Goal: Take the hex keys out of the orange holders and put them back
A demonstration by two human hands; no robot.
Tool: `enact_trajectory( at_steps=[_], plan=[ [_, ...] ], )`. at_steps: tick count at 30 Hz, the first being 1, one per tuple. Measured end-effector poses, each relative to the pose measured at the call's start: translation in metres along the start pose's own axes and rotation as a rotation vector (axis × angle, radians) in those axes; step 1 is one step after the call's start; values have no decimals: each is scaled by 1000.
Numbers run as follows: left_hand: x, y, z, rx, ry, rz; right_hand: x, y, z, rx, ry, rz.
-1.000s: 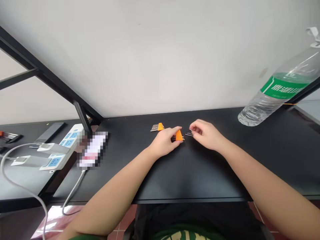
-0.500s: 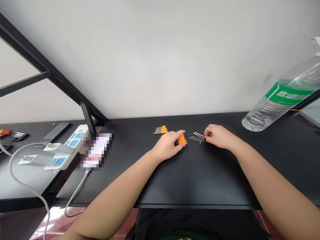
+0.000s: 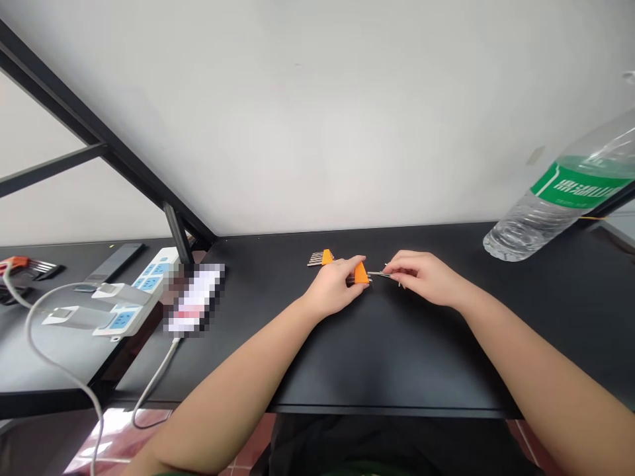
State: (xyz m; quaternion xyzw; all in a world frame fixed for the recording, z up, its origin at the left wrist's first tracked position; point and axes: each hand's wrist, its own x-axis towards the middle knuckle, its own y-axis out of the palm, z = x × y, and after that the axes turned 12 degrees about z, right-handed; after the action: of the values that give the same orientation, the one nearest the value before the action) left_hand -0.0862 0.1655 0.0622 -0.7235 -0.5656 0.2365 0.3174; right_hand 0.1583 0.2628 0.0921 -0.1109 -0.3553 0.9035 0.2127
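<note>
My left hand (image 3: 333, 287) is closed on an orange hex key holder (image 3: 361, 274), thumb and index finger gripping its ends. Metal keys show on both sides of that holder. My right hand (image 3: 421, 276) pinches a thin metal hex key (image 3: 378, 274), whose far end points left at the holder. Whether its tip touches the holder I cannot tell. Loose hex keys lie under my right hand, mostly hidden by it. Just beyond my left hand rests a second orange holder (image 3: 327, 256) with several keys in it.
A large water bottle (image 3: 560, 192) with a green label stands at the back right against the wall. On the left are a phone (image 3: 196, 301) on a white cable, a power strip (image 3: 146, 284) with plugs, and a black frame post (image 3: 177, 231).
My right hand has moved left with a hex key, bringing it up to the orange holder and covering the loose keys. My left hand has kept its place on the holder.
</note>
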Motion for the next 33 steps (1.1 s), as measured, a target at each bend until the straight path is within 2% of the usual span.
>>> enact_trajectory(
  at_steps=[7,12,17,19,23,26,28,33],
  plan=[
    [-1,0,0,-1,-10,5,1,5,3,-152,-63,-45],
    [-2,2,1,49,48,3,2,12,3,-215,-132,-64],
    [-1,3,-9,132,163,25,7,26,18,-104,-147,-23],
    [-1,2,-12,163,167,47,8,26,20,-61,-131,-11],
    [-1,1,-8,181,119,26,4,9,6,-256,-12,-120],
    [-1,0,-2,205,96,44,0,-8,-13,-374,242,-147],
    [-1,0,0,211,88,50,-1,-14,-23,-369,328,-109],
    [-1,1,-1,184,68,32,1,-11,-24,-345,324,-33]
  ],
)
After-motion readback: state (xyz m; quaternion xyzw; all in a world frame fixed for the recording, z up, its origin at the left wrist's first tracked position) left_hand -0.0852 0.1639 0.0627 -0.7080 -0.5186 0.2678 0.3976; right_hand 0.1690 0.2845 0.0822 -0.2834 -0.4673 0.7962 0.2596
